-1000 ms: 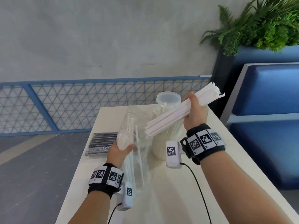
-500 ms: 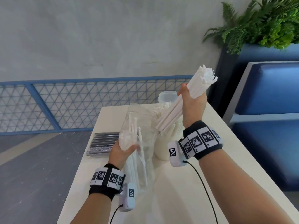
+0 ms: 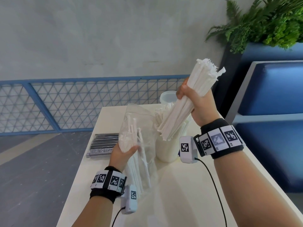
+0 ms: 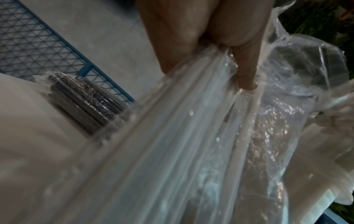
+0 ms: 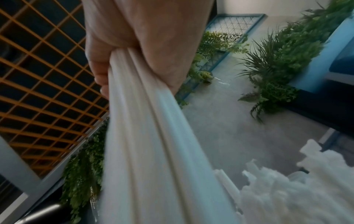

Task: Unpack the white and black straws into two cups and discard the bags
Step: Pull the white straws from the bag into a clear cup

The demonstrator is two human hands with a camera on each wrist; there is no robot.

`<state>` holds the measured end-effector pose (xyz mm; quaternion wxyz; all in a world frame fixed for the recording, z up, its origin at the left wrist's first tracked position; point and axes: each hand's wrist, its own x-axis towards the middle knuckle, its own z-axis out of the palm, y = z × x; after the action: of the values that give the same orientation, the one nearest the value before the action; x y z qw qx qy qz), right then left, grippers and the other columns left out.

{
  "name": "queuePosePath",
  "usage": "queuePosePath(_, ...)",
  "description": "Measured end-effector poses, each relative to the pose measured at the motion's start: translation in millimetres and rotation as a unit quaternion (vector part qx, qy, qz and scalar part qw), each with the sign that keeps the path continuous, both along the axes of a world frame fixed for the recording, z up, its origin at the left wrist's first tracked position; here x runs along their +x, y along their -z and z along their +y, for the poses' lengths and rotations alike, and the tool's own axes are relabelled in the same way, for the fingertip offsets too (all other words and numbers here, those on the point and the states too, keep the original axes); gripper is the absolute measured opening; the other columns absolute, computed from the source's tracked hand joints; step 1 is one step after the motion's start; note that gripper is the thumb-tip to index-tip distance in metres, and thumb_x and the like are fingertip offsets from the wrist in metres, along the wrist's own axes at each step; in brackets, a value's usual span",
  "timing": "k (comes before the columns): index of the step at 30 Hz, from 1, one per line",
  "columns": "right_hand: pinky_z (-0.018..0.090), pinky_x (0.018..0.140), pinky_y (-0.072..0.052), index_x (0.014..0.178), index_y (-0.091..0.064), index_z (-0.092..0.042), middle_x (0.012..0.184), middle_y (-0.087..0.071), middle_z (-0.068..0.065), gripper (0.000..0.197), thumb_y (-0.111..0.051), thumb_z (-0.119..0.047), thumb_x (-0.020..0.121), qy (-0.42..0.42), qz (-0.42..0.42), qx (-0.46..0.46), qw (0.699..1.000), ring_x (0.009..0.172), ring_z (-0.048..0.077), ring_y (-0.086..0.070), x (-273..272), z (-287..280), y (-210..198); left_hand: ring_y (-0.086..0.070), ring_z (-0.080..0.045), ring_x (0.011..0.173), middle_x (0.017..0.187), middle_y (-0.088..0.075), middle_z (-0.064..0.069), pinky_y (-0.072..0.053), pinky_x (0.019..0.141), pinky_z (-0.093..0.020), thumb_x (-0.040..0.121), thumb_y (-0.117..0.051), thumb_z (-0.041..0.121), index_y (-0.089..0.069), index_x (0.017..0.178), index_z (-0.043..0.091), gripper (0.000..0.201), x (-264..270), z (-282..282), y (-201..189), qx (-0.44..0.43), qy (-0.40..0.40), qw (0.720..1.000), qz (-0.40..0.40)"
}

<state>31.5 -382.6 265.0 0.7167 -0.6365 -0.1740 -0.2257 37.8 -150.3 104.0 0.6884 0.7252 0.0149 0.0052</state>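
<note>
My right hand (image 3: 195,102) grips a thick bundle of white straws (image 3: 182,108), tilted steeply, its lower end above the near cup (image 3: 165,149) that holds several white straws. The bundle of white straws (image 5: 153,136) fills the right wrist view under my right hand (image 5: 138,45). My left hand (image 3: 122,153) holds the clear plastic bag (image 3: 142,128) upright over the table (image 3: 180,185); a few white straws remain inside. In the left wrist view my left hand (image 4: 206,45) pinches the clear plastic bag (image 4: 191,136). A sealed pack of black straws (image 3: 103,144) lies at the table's left edge.
A second translucent cup (image 3: 168,98) stands at the table's far end behind my right hand. A blue bench (image 3: 270,102) and a green plant (image 3: 262,22) are on the right. A blue mesh fence (image 3: 65,104) runs along the wall.
My right hand has swung the white straw bundle from nearly level to steeply tilted, bringing its lower end over the near cup. The left hand keeps holding the bag in place.
</note>
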Motion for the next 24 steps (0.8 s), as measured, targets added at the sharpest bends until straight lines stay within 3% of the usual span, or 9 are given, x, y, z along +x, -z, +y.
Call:
queuePosePath(6,0.03,0.072,-0.047,0.071,-0.056,-0.018,0.064,-0.054,0.001,0.014,-0.057,-0.013,0.084,0.056,0.045,-0.034,0.997,0.067,0.017,-0.053,6,6,6,-0.06,-0.016,0.092,0.091,-0.065,0.005,-0.044,0.078,-0.023,0.073,-0.075,0.009,-0.062,0.099,0.013,0.03,3,-2,3,-0.013,-0.008,1.0,0.009)
queuePosePath(9,0.023,0.069,-0.047,0.067,-0.055,-0.017,0.065,-0.054,0.001,0.015,-0.058,-0.015,0.082,0.116,0.056,-0.013,0.992,0.066,0.012,-0.053,11,8,3,-0.059,-0.01,0.091,0.092,-0.065,0.007,-0.043,0.077,-0.02,0.073,-0.074,0.007,-0.061,0.103,0.013,0.033,1,-3,2,-0.025,0.001,1.0,0.008)
queuePosePath(13,0.014,0.063,-0.046,0.068,-0.056,-0.015,0.065,-0.056,-0.001,0.015,-0.058,-0.016,0.082,0.127,0.056,-0.039,0.989,0.061,0.003,-0.054,14,16,6,-0.059,-0.014,0.095,0.096,-0.065,0.006,-0.042,0.087,-0.026,0.073,-0.074,0.007,-0.06,0.109,0.009,0.039,3,0,4,-0.026,-0.002,1.0,0.01)
queuePosePath(16,0.01,0.062,-0.044,0.071,-0.056,-0.011,0.067,-0.057,-0.002,0.015,-0.059,-0.016,0.085,0.131,0.051,-0.055,0.989,0.06,-0.002,-0.054,12,22,11,-0.059,-0.012,0.092,0.093,-0.064,0.007,-0.043,0.078,-0.02,0.074,-0.073,0.005,-0.06,0.104,0.012,0.034,3,0,4,-0.029,-0.001,1.0,0.011)
queuePosePath(18,0.012,0.065,-0.046,0.071,-0.057,-0.015,0.067,-0.058,-0.004,0.015,-0.06,-0.018,0.085,0.145,0.036,-0.056,0.987,0.063,-0.002,-0.056,12,18,9,-0.059,-0.015,0.093,0.093,-0.065,0.003,-0.043,0.076,-0.02,0.074,-0.073,0.004,-0.06,0.104,0.009,0.033,3,1,4,-0.027,-0.006,1.0,0.012)
queuePosePath(21,0.016,0.07,-0.049,0.073,-0.057,-0.018,0.068,-0.058,-0.003,0.015,-0.061,-0.019,0.087,0.125,0.02,-0.075,0.989,0.066,0.003,-0.058,11,11,1,-0.058,-0.022,0.101,0.104,-0.065,-0.007,-0.041,0.086,-0.028,0.073,-0.074,0.007,-0.059,0.113,0.003,0.042,4,4,7,-0.026,-0.01,1.0,0.014)
queuePosePath(24,0.02,0.07,-0.049,0.069,-0.055,-0.015,0.065,-0.056,0.0,0.02,-0.059,-0.018,0.088,0.098,0.014,-0.078,0.992,0.066,0.009,-0.056,9,8,-1,-0.057,-0.019,0.098,0.097,-0.065,-0.001,-0.041,0.08,-0.023,0.074,-0.073,0.005,-0.059,0.109,0.007,0.038,3,2,5,-0.031,-0.005,0.999,0.013)
